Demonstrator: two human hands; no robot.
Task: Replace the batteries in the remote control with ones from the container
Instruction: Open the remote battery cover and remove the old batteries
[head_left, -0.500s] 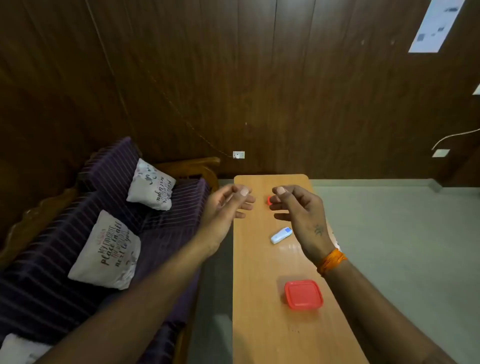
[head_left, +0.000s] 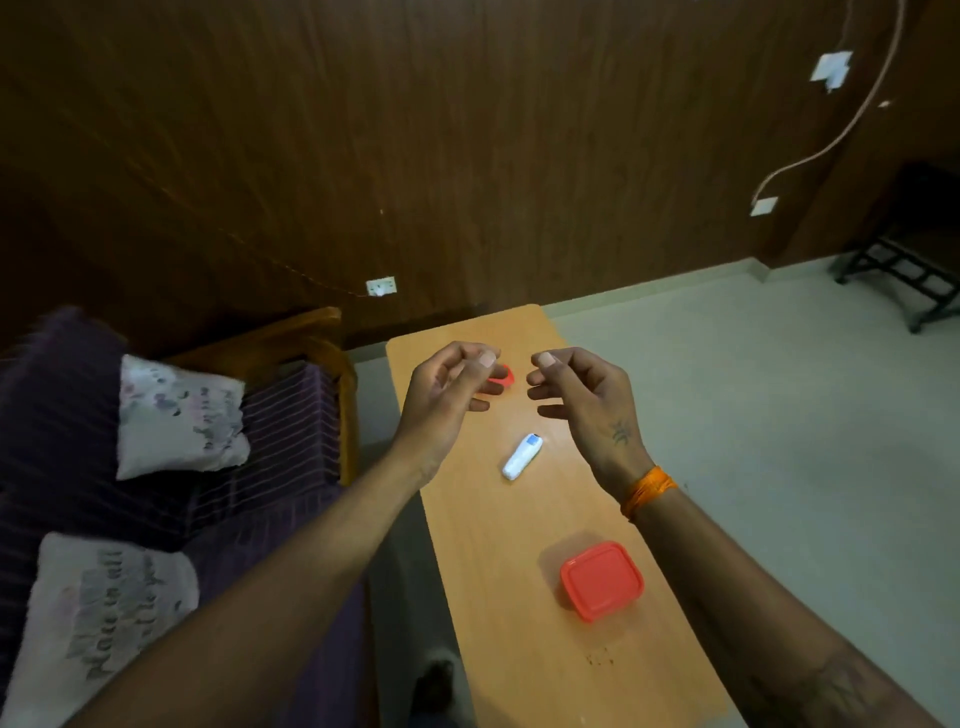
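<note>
Hovering mid-frame above the desk, left hand and right hand hang loosely curled, each grip empty. The remote control lies just below between them, the lidded red container lower right.

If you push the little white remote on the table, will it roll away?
Probably not far: the remote looks rounded but lies flat on the smooth table, so it would likely slide. It seems small and stiff, probably light.
</note>
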